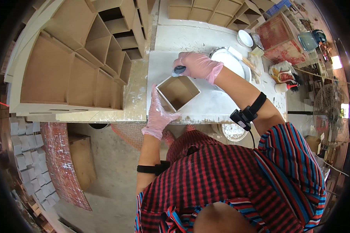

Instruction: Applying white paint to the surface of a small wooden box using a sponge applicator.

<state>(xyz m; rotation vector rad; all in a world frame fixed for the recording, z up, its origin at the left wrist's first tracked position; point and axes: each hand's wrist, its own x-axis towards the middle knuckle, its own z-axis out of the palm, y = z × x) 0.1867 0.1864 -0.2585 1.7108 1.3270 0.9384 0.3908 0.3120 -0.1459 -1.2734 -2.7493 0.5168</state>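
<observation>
Biggest thing up top is the shelf unit (72, 58) of brown fibreboard, lying on its back at the left with lots of open cubbies, too many cut off by the rim to count properly. Next to it is the white, paint-smeared counter (206, 105), and sitting on that, near its front edge, is one small square open box (178, 92) made of the same brown board. Both hands wear pink gloves. The left hand (158, 114) is mostly flat, fingers spread a bit, pressed against the box's near left wall to steady it. The right hand (197, 65) is curled tight around one small dark-tipped tool (179, 70), held right at the box's far corner. Just behind that hand sits one round white plate (230, 62), and a bit farther back one small white bowl (245, 38). One black strap on each forearm.
</observation>
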